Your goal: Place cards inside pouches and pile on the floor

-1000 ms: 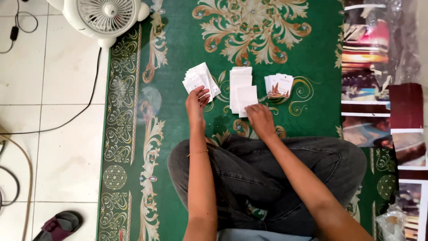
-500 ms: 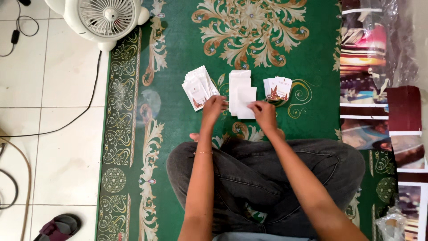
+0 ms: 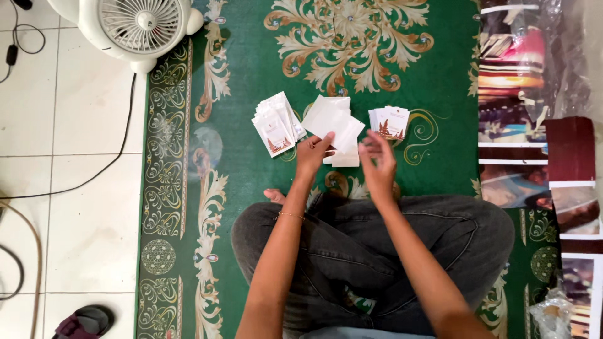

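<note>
Head view shows three stacks of small cards on the green carpet (image 3: 251, 182): a left printed stack (image 3: 276, 125), a middle white stack (image 3: 336, 125), a right printed stack (image 3: 389, 121). The left hand (image 3: 312, 154) pinches a white card from the middle stack; the right hand (image 3: 379, 160) hovers just beside it, fingers loose, holding nothing.

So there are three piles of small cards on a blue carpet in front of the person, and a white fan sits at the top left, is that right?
Not quite: the carpet is green with a cream pattern, not blue, as the head view shows. The rest holds: three piles of cards lie on it, the left pile, the middle pile and the right pile, and the white fan sits top left.
</note>
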